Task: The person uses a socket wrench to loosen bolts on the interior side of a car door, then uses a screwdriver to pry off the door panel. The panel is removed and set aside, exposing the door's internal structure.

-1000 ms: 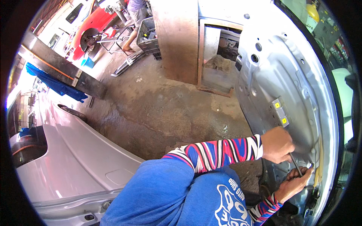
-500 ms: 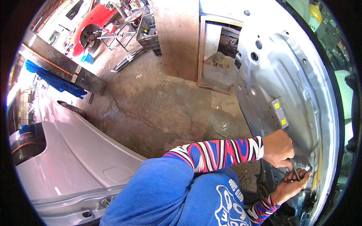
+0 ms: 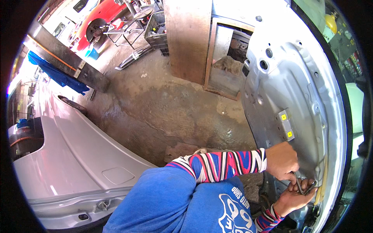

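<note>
My left hand (image 3: 281, 161) reaches across from the left in a patterned sleeve, its fingers closed on the upper end of a thin grey metal rod (image 3: 298, 183). Below it, my right hand (image 3: 294, 200) is turned palm up, with fingers curled around the rod's lower part. A short dark piece (image 3: 311, 188) shows by the right thumb; its kind is unclear. Both hands are close against the inner side of a bare silver car door panel (image 3: 287, 89), near its lower right edge. A yellowish strip (image 3: 321, 178) runs along the panel beside the right hand.
A grey block with yellow squares (image 3: 286, 125) sits on the panel above my hands. To the left is a silver car body (image 3: 77, 155). A brown board (image 3: 188, 42) and a framed panel (image 3: 226, 58) stand beyond the concrete floor (image 3: 167, 112), near a black crate (image 3: 156, 31).
Both hands have shifted slightly left and down with the rod. The rod is tilted a little differently, and the dark piece by the right thumb shows more clearly. My view has shifted slightly.
</note>
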Motion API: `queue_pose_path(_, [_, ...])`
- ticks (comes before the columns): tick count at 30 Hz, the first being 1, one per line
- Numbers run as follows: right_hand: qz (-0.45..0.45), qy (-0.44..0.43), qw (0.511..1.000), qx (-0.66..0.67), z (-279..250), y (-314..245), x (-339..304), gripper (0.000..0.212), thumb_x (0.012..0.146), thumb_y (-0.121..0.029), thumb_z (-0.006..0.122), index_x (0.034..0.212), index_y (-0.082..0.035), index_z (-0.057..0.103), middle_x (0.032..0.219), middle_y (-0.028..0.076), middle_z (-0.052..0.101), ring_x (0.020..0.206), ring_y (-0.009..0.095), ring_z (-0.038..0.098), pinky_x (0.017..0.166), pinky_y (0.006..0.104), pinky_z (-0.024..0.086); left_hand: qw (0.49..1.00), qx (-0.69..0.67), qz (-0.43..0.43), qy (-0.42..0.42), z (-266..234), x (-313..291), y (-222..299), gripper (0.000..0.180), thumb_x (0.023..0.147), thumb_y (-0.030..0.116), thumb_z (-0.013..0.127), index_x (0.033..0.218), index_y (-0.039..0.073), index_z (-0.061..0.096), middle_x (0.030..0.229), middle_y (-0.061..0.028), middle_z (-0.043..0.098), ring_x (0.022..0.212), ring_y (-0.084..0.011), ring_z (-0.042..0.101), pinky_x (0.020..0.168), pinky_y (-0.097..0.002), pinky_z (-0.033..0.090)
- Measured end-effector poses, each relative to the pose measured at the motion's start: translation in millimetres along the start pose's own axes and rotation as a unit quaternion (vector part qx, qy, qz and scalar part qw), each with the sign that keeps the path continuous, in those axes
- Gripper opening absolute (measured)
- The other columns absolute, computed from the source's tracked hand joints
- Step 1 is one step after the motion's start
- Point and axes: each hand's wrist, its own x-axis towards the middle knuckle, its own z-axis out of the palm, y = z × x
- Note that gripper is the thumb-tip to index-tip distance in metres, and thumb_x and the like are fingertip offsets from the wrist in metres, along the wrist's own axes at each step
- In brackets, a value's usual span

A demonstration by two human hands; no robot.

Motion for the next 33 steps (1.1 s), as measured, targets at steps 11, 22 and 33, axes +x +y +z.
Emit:
queue_pose_path(11, [0.017, 0.017, 0.999, -0.042, -4, -1, 8, 0.038, 0.106, -0.039, 0.049, 0.076, -0.018, 0.038, 0.066, -0.007, 0.031, 0.052, 0.005, 0.027, 0.046, 0.0220, 0.023, 0.990, -0.084, 0.017, 0.116, -6, 3, 2, 0.039, 0.076, 0.038, 0.076, 0.064, 0.003, 0.063, 0.060, -0.0159, 0.061, 0.060, -0.0396, 0.063, 0.056, -0.0499, 0.048])
queue_pose_path(22, [0.008, 0.065, 0.998, -0.016, 9, -4, 2, 0.043, 0.106, -0.035, 0.049, 0.065, -0.023, 0.041, 0.057, -0.011, 0.037, 0.047, 0.002, 0.036, 0.043, 0.0203, 0.031, 0.716, -0.684, 0.030, 0.137, -91, 28, 67, 0.047, 0.092, 0.025, 0.061, 0.056, 0.004, 0.039, 0.054, 0.0020, 0.033, 0.051, -0.0071, 0.031, 0.046, -0.0326, 0.026])
queue_pose_path(33, [0.005, 0.032, 0.999, -0.038, 9, 0, -2, 0.040, 0.105, -0.034, 0.048, 0.068, -0.021, 0.043, 0.057, -0.008, 0.038, 0.044, 0.005, 0.035, 0.040, 0.0206, 0.029, 0.773, -0.608, 0.080, 0.162, -71, 41, 49, 0.046, 0.093, 0.021, 0.060, 0.055, 0.003, 0.041, 0.049, -0.0022, 0.035, 0.046, -0.0079, 0.032, 0.044, -0.0339, 0.025])
